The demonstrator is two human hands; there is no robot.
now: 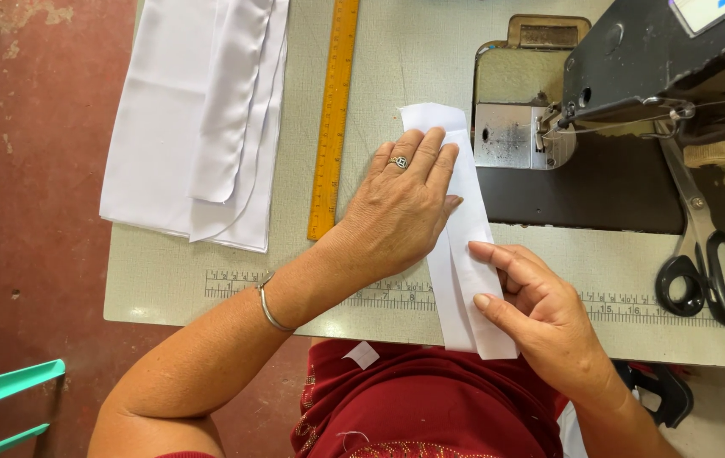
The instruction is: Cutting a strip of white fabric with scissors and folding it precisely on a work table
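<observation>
White fabric strip [464, 246]; orange ruler [334, 119]; black-handled scissors [706, 271]; red floor [32, 170], seemingly stained.

I have one view only, from the head camera, looking steeply down and close over the table [430, 59]. It takes in both forearms, the lap at the bottom edge, the sewing machine [634, 68] upper right, floor [32, 170] on the left.

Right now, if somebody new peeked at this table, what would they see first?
First, the two hands in the middle: the left hand lies flat on a long white fabric strip, and the right hand pinches its near end. Next, the dark sewing machine at the top right, with black-handled scissors beside it. On the left lie a stack of white cloth and a yellow ruler.
</observation>
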